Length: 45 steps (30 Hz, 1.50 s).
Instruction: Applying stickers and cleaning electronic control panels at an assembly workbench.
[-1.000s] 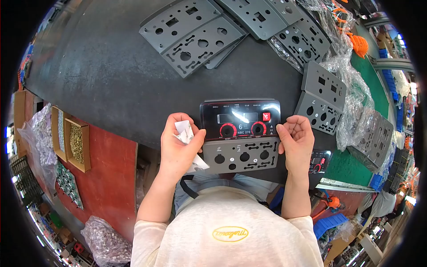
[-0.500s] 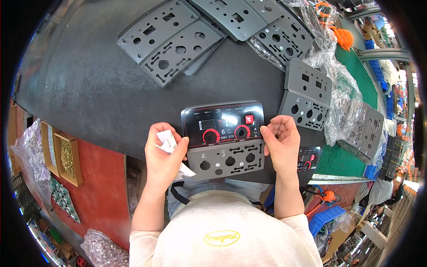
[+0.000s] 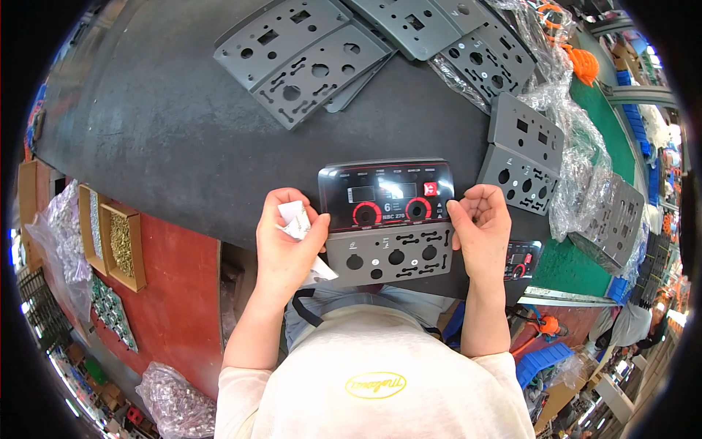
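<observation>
Right in front of me is a bent grey metal panel (image 3: pixel 388 257) with holes and slots in its lower face. A glossy black label (image 3: pixel 384 192) with red dial rings and a red square covers its upper face. My left hand (image 3: pixel 287 241) is closed on a crumpled white paper (image 3: pixel 294 219), its thumb against the label's lower left corner. More white paper (image 3: pixel 322 271) shows below that hand. At the label's right edge, my right hand (image 3: pixel 482 228) pinches with its thumb on the rim and its fingers curled; the finger contact behind is partly hidden.
Several grey panels (image 3: pixel 314 55) lie across the far side of the black table (image 3: pixel 168 139). Clear plastic wrap (image 3: pixel 567 154) runs along the right. Another labelled panel (image 3: pixel 521 257) sits beside my right forearm. A cardboard box (image 3: pixel 121 245) of small brass-coloured parts stands at left.
The whole view has shifted, so the table and panels appear further right. My hands keep the same hold at the label's edges, with little visible movement against the panel.
</observation>
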Each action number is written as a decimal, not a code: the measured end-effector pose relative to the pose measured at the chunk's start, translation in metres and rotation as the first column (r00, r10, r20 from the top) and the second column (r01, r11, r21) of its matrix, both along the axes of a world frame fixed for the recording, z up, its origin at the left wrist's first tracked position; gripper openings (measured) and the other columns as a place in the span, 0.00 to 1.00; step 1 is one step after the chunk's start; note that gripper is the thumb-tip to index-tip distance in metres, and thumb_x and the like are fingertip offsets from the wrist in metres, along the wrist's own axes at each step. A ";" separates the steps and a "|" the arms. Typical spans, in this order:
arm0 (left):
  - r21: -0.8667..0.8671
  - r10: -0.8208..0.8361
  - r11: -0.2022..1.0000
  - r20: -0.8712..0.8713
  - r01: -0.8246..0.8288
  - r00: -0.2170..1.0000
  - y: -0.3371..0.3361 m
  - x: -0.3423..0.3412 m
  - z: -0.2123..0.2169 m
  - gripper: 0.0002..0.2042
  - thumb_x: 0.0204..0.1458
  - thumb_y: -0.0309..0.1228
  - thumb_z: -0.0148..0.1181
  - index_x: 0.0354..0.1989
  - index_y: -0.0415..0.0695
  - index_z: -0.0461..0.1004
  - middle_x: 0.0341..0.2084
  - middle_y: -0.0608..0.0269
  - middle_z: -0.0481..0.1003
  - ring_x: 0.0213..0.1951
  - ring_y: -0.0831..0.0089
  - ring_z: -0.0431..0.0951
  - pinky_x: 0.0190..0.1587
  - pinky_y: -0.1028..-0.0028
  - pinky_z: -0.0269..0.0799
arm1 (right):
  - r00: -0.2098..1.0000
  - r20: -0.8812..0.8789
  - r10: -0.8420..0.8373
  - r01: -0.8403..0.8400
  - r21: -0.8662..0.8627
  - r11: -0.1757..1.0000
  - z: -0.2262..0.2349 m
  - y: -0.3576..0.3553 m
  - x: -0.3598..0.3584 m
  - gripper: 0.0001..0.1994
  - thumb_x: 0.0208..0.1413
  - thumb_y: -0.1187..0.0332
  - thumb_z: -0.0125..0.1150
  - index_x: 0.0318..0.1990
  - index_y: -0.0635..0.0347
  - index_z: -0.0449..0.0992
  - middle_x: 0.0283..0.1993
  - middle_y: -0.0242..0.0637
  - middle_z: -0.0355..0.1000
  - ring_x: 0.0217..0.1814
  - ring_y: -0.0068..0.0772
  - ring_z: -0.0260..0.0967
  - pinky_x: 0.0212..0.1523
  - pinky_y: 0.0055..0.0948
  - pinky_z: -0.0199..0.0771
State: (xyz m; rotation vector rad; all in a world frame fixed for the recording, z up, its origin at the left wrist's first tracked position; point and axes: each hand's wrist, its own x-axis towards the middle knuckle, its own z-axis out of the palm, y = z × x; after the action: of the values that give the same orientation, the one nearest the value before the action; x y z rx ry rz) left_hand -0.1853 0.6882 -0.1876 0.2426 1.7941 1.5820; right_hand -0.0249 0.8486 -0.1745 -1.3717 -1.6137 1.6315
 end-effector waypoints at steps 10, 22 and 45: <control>0.051 -0.024 0.998 0.002 0.024 1.000 0.001 0.000 -0.006 0.14 0.44 0.17 0.58 0.36 0.42 0.61 0.21 0.68 0.68 0.20 0.85 0.68 0.20 0.84 0.67 | 0.999 0.031 -0.027 0.026 0.017 1.000 0.000 0.000 0.004 0.11 0.47 0.82 0.57 0.36 0.62 0.64 0.25 0.29 0.64 0.19 0.12 0.58 0.12 0.13 0.58; 0.031 -0.059 0.998 -0.021 0.060 0.998 -0.002 -0.001 -0.004 0.14 0.45 0.16 0.56 0.37 0.42 0.60 0.23 0.68 0.68 0.22 0.85 0.69 0.21 0.84 0.68 | 0.991 0.134 -0.002 0.001 0.010 1.000 0.002 0.000 0.001 0.11 0.47 0.78 0.58 0.36 0.63 0.62 0.24 0.29 0.62 0.20 0.13 0.58 0.15 0.16 0.62; -0.394 -0.494 0.867 -0.758 0.304 0.426 -0.005 0.011 0.019 0.18 0.42 0.20 0.55 0.45 0.42 0.72 0.51 0.65 0.68 0.36 0.62 0.77 0.36 0.70 0.74 | 0.668 0.669 0.327 -0.744 0.605 0.283 0.001 -0.040 -0.008 0.31 0.47 0.54 0.58 0.57 0.63 0.61 0.63 0.39 0.55 0.68 0.41 0.46 0.65 0.50 0.39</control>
State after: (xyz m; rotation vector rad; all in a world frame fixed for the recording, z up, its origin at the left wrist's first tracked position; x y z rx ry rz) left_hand -0.1744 0.6837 -0.1688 1.4679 2.3184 0.9183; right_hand -0.0330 0.8090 -0.1731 -0.5804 -2.8692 0.4324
